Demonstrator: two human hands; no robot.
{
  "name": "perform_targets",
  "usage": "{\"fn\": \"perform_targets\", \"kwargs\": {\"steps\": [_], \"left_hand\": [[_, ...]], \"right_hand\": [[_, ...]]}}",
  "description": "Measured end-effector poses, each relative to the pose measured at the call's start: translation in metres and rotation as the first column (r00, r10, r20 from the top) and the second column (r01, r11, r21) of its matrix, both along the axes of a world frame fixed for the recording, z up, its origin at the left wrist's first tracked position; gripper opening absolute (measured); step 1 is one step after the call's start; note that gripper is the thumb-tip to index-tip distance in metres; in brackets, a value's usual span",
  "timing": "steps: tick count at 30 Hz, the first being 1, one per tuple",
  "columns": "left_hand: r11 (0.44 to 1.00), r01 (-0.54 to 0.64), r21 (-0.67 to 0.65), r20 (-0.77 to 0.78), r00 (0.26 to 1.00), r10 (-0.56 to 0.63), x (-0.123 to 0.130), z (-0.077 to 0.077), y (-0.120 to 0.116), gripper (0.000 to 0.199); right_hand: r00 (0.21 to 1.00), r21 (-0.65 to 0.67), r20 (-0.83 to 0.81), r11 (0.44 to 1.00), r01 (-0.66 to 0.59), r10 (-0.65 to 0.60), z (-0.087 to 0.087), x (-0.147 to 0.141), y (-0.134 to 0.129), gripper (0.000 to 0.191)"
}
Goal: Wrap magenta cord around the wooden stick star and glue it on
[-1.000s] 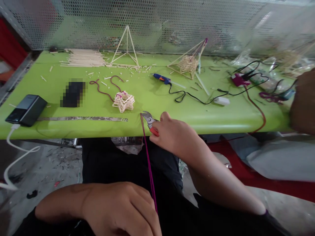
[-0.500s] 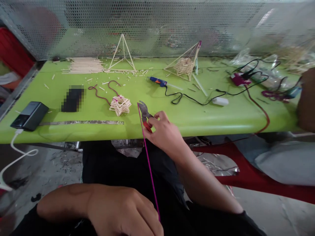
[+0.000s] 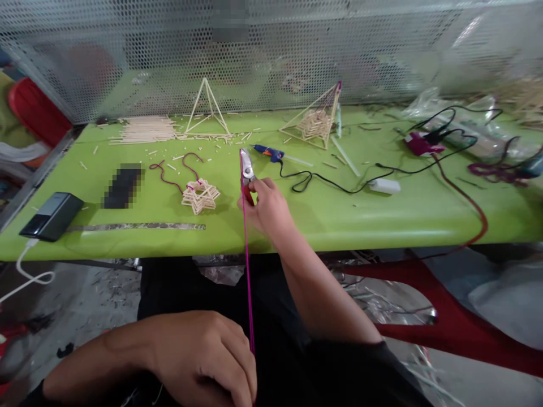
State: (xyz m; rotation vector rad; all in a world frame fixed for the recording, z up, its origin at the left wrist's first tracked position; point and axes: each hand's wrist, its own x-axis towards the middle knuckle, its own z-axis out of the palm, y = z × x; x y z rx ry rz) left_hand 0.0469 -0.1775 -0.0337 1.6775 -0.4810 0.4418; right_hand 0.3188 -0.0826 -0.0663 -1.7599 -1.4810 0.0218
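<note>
green table (image 3: 322,220), left hand's (image 3: 212,356) fingertips cut off at frame bottom

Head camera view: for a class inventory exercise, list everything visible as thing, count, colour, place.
Mesh panel: one, grey, behind table
Table: one, green, centre
Stick pile: one, pale, back left
Pyramid frames: two, pale, back
Stick star: one, pale, left of centre
Glue gun: one, blue, centre
Pixelated object: one, black, left
Power bank: one, dark grey, front left
Patterned strip: one, grey-brown, front left
Power block: one, purple, right
Adapter: one, white, right
Cutters: one, red-handled, in right hand
Cord: count unclear, purple, cutters to left hand
Hands: two, bare, centre and bottom left
</note>
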Motion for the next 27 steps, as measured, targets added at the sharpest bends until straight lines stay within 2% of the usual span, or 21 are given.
{"fn": "perform_targets", "kwargs": {"steps": [3, 9, 12, 14, 16, 19, 21, 22, 24, 25, 27], "left_hand": [[0.995, -0.085, 0.053, -0.083, 0.993, 0.089, -0.003, 0.012, 0.009, 0.021], [0.986, -0.158, 0.058, -0.209, 0.964, 0.167, -0.023, 0.013, 0.015, 0.018], [0.971, -0.221, 0.089, -0.314, 0.919, 0.238, -0.041, 0.005, 0.023, 0.015], [0.945, -0.306, 0.111, -0.381, 0.866, 0.325, -0.055, -0.010, 0.029, 0.014], [0.899, -0.416, 0.139, -0.463, 0.775, 0.430, -0.069, -0.036, 0.035, 0.025], [0.783, -0.571, 0.247, -0.577, 0.562, 0.592, -0.085, -0.083, 0.040, 0.038], [0.715, -0.614, 0.334, -0.637, 0.412, 0.652, -0.091, -0.110, 0.040, 0.040], [0.688, -0.621, 0.377, -0.655, 0.346, 0.671, -0.093, -0.119, 0.040, 0.042], [0.641, -0.617, 0.456, -0.672, 0.233, 0.703, -0.096, -0.121, 0.043, 0.045], [0.619, -0.614, 0.490, -0.670, 0.189, 0.718, -0.097, -0.114, 0.046, 0.048], [0.575, -0.617, 0.538, -0.651, 0.129, 0.748, -0.100, -0.086, 0.055, 0.059]], "right_hand": [[1.000, 0.012, -0.016, 1.000, 0.018, -0.018, -0.007, 0.003, 0.011, 0.021], [0.998, 0.045, -0.038, 0.997, 0.056, -0.054, -0.020, 0.002, 0.019, 0.014], [0.996, 0.090, -0.041, 0.992, 0.085, -0.082, -0.020, 0.003, 0.019, 0.015], [0.996, 0.126, -0.033, 0.988, 0.091, -0.087, -0.018, 0.004, 0.018, 0.015], [0.996, 0.161, -0.018, 0.983, 0.089, -0.087, -0.015, 0.004, 0.016, 0.014], [0.996, 0.204, 0.012, 0.975, 0.084, -0.088, -0.013, 0.002, 0.012, 0.012], [0.996, 0.228, 0.038, 0.971, 0.073, -0.083, -0.012, 0.000, 0.008, 0.012], [0.996, 0.239, 0.054, 0.969, 0.063, -0.078, -0.012, -0.001, 0.006, 0.013], [0.994, 0.257, 0.092, 0.966, 0.036, -0.061, -0.010, -0.003, 0.002, 0.015], [0.992, 0.263, 0.115, 0.965, 0.019, -0.050, -0.009, -0.004, -0.001, 0.015], [0.986, 0.265, 0.163, 0.964, -0.023, -0.021, -0.007, -0.006, -0.008, 0.015]]}}
